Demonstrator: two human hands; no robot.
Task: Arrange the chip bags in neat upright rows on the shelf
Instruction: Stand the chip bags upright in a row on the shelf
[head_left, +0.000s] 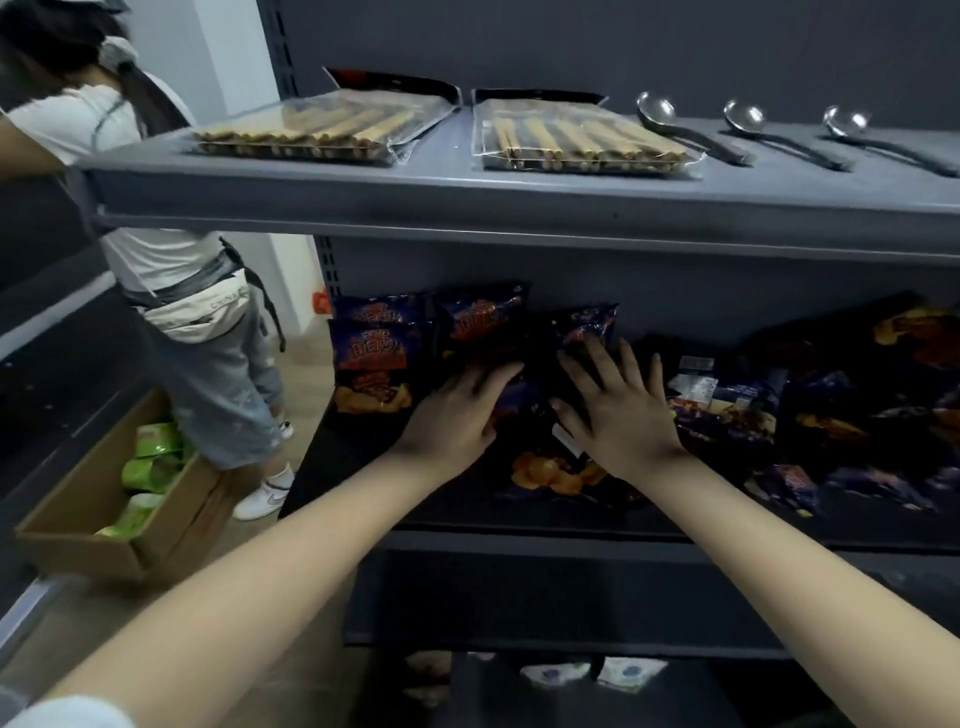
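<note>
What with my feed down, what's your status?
Left hand and right hand flat on the middle chip bag. Upright bags stand left. Tumbled bags heaped right, unsorted.

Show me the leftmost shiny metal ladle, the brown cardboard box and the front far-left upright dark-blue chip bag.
leftmost shiny metal ladle (657, 110): head view, bowl.
brown cardboard box (174, 525): head view, side wall.
front far-left upright dark-blue chip bag (371, 364): head view, printed front.
</note>
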